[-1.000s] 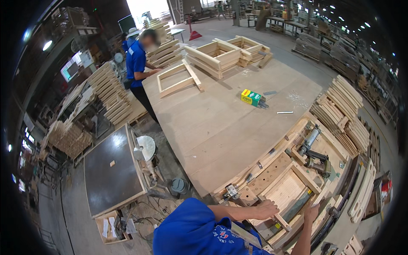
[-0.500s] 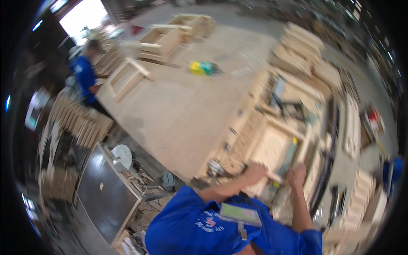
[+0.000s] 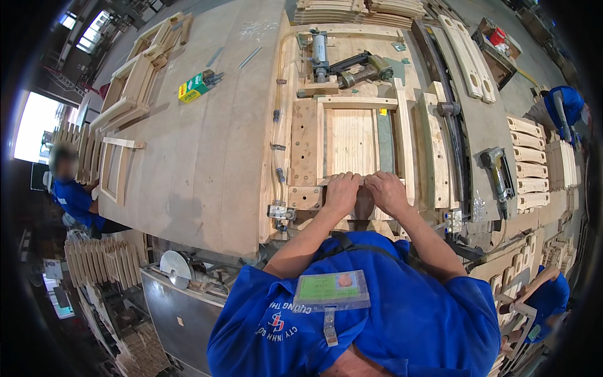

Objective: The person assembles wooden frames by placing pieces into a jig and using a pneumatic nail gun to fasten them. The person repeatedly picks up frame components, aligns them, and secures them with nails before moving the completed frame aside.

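Observation:
A pale wooden frame (image 3: 402, 138) lies in a wooden jig on the bench in front of me. Side by side, both my hands bend over its near rail, which they mostly hide. My left hand (image 3: 342, 191) has its fingers closed on the rail, and my right hand (image 3: 387, 191) grips it just to the right, thumbs close together. A drilled wooden block (image 3: 304, 147) lies left of the frame. Beyond the far rail lie a nail gun (image 3: 367, 72) and an upright-looking air cylinder (image 3: 320, 56).
A broad tabletop (image 3: 213, 144) to the left carries a green-yellow box (image 3: 195, 87) and assembled wooden frames (image 3: 129, 81). Another nail gun (image 3: 499, 179) lies at right, near stacked slats (image 3: 529, 169). Co-workers in blue stand at left (image 3: 78, 201) and right (image 3: 562, 113).
The view has turned and sharpened from a blur. My hands, further apart before with a short wooden piece between them, are now close together on the near rail.

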The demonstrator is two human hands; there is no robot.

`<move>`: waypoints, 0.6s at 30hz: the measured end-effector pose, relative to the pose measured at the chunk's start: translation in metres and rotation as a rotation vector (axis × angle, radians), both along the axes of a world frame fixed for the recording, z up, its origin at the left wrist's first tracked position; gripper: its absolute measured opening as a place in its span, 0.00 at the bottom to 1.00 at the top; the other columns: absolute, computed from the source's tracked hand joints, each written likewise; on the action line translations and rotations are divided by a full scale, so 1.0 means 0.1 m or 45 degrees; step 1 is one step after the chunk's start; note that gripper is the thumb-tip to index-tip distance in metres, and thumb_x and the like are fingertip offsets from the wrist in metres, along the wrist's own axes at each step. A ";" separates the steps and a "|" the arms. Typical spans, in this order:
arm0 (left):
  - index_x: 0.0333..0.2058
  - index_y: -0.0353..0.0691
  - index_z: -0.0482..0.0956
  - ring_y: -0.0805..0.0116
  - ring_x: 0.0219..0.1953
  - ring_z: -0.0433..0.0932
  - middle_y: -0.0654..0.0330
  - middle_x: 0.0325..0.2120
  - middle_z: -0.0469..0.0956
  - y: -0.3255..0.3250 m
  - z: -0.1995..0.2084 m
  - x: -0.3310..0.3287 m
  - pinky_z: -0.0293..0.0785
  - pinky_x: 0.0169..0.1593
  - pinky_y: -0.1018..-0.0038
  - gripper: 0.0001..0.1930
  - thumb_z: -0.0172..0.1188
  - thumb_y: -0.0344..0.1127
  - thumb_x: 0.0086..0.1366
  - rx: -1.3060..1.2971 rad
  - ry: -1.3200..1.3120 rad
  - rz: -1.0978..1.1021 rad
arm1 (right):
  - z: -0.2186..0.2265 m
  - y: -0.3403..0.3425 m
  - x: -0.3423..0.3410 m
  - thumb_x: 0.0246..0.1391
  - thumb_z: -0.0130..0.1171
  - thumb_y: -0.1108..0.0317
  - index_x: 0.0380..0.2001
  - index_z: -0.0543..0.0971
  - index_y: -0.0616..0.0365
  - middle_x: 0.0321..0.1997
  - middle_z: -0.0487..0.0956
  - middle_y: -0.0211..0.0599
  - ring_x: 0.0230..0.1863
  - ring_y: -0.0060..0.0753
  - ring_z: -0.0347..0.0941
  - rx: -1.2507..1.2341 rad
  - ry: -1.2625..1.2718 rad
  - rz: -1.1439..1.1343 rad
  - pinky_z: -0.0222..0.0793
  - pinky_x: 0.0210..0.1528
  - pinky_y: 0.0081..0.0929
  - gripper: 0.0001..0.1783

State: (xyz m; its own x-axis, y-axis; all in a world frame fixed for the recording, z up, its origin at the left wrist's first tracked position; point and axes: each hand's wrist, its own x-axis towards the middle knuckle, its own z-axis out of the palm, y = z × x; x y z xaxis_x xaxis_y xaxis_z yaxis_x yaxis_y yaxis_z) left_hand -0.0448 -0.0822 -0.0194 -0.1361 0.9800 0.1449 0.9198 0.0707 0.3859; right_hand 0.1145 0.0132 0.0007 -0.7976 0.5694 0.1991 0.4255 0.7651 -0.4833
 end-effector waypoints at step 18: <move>0.43 0.36 0.83 0.45 0.56 0.76 0.51 0.48 0.80 -0.55 0.82 -0.55 0.75 0.61 0.52 0.12 0.70 0.31 0.61 0.463 0.046 0.021 | -0.05 -0.03 0.05 0.61 0.60 0.66 0.43 0.83 0.56 0.42 0.82 0.39 0.45 0.47 0.77 -0.062 -0.028 -0.046 0.71 0.53 0.46 0.10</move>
